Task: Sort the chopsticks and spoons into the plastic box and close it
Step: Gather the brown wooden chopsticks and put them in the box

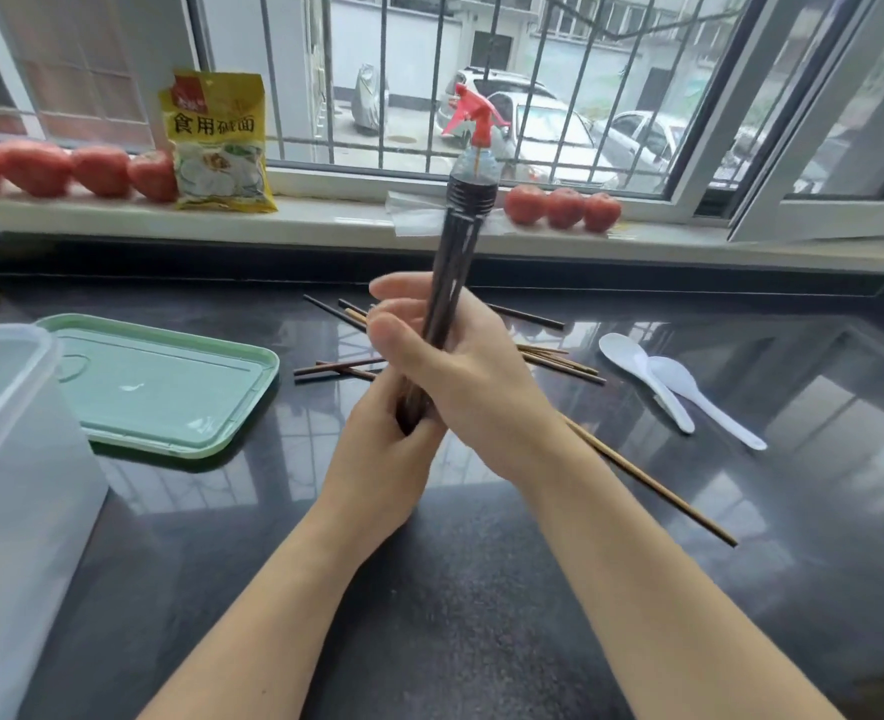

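With my left hand [383, 449] and right hand [450, 366] both clamped around 1 upright bundle of chopsticks [445, 283] over the bench [481, 615], I see 2 white spoons [658, 381] at right, 1 green lid [164, 381] and 1 plastic box [14, 459] at the left edge.

On the windowsill [325, 220] you see a yellow food packet [219, 142] with red tomatoes [66, 168] to its left. Right of the packet stands a spray bottle [473, 148] with a red trigger, then three more tomatoes [564, 207]. Beyond the windowsill, parked cars [559, 127].
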Demonstrator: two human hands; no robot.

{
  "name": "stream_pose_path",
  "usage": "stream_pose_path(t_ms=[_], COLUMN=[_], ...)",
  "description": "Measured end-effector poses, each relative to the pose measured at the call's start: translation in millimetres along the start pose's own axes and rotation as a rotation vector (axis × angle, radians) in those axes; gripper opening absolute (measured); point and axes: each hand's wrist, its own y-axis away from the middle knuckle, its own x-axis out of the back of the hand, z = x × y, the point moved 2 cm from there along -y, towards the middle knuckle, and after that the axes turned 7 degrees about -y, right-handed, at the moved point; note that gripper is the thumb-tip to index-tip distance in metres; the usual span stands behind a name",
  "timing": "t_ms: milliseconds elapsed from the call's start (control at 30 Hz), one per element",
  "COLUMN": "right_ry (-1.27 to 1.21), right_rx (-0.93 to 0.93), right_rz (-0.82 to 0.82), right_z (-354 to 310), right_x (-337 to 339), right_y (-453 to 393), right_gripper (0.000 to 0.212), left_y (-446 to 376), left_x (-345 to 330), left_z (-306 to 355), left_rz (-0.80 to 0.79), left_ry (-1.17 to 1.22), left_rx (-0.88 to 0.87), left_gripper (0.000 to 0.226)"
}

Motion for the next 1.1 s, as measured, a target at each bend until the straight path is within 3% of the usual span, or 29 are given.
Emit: stream_pose_path(t_ms=[67,133,200,267,333,433,600,700,767,867,967,1100], right_ry=[0.117,0.412,0.894,1.175,1.242,1.284,1.159,1.025,0.652,0.028,0.057,0.256], right_rx=[0.032,0.028,-0.183,-0.440,-0.510,-0.467,-0.279,0.002,0.039,-0.080,-0.079,-0.033], right_rz=[-0.015,0.217,0.355,0.316,0.291,0.331,0.529,0.584,0.576,0.524,0.489,0.363], right_z=[10,31,57,80,93,98,85,52,28,9,16,52], right_x=[22,65,114,147,158,157,151,136,123,105,89,56], right_y=[6,17,34,54,71,81,78,60,39,1,-26,-16], right_gripper=[0.038,0.025,0.019,0.019,0.011,0.010,0.008,0.046,0.046,0.021,0.015,0.038], left_y=[1,3,1,-2,-5,-4,0,0,1,0,-1,-3], left_x=[0,1,2,1,-1,-2,1,2,1,0,1,4], left_z=[-8,-16,-23,-30,-34,-33,-34,-33,-33,-32,-31,-30], left_rz=[0.039,0.089,0.118,0.139,0.151,0.146,0.197,0.172,0.159,0.140,0.158,0.214], left_ry=[0.011,0.061,0.144,0.195,0.256,0.340,0.399,0.425,0.426,0.436,0.457,0.507], left_rx=[0.045,0.128,0.224,0.311,0.364,0.412,0.419,0.393,0.367,0.362,0.372,0.363], left_gripper=[0.014,0.030,0.030,0.028,0.024,0.015,0.013,0.009,0.011,0.015,0.015,0.019])
